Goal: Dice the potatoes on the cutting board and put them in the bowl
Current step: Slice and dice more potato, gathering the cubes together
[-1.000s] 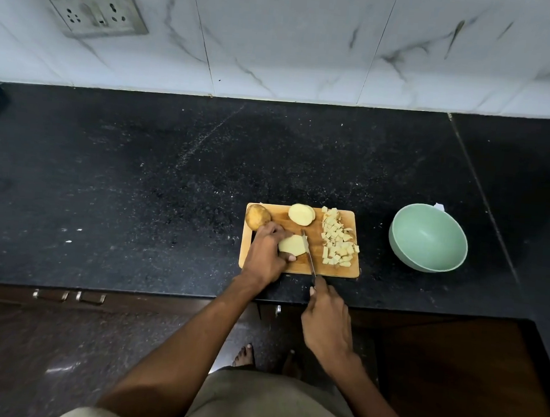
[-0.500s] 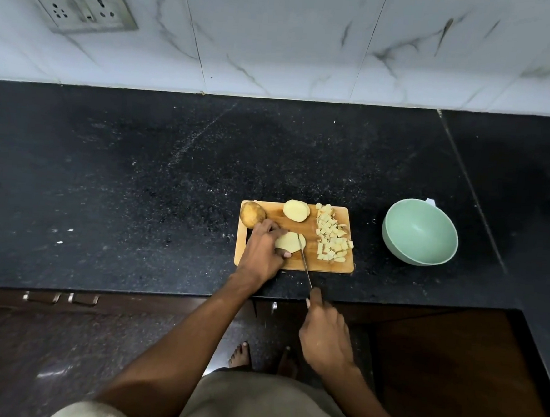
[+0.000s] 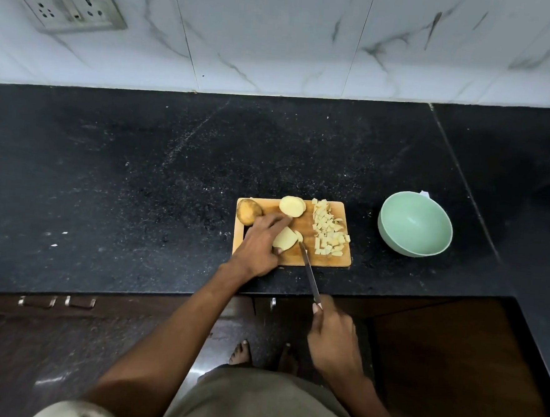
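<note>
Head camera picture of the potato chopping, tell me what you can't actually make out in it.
- Knife handle: hidden inside the right hand, head view.
- Part of the potato piece being cut: covered by the left hand.
- Cutting board left near corner: under the same hand.
- Bowl far outer wall, and the white thing behind it: hidden by the rim.
- Wall socket: blurred, cut by the top edge.

Dim indoor lighting, brighter on marble wall tiles [image 3: 279, 36], dark counter [image 3: 138, 182] speckled, wide-angle curvature at frame edges, slight softness overall
</note>
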